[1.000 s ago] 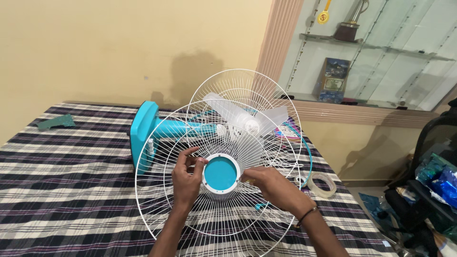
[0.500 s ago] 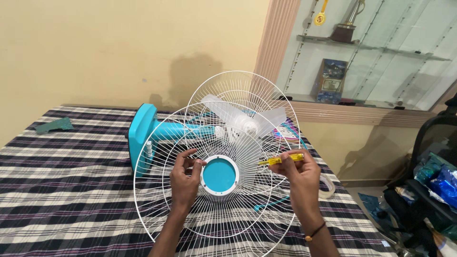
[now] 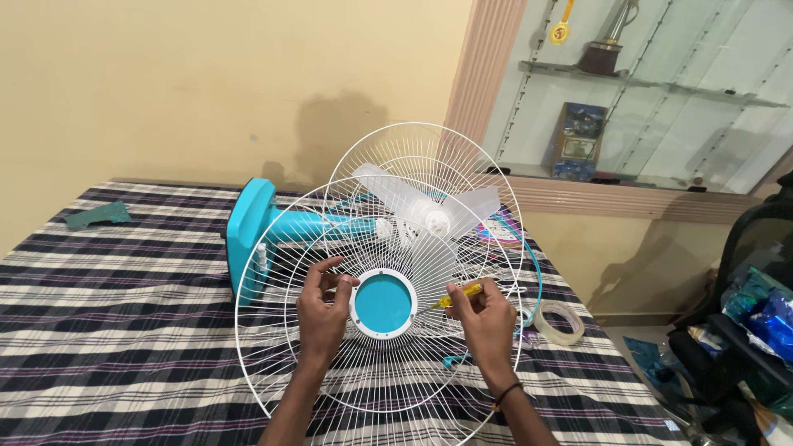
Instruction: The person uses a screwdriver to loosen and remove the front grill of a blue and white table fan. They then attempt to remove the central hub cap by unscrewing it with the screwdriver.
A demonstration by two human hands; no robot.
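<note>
The front grille (image 3: pixel 376 318) was off the fan (image 3: pixel 273 231); the left hand (image 3: pixel 322 310) gripped its hub ring while the right hand (image 3: pixel 487 318) pinched a yellow screwdriver (image 3: pixel 457 295); refitting remained.

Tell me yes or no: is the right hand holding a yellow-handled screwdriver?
Yes, the right hand grips a yellow-handled screwdriver against the white fan grille.

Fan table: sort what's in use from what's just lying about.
In use: left hand on the white front grille; right hand holding a yellow screwdriver; teal fan.
Lying about: tape roll; teal scrap; trophy.
</note>
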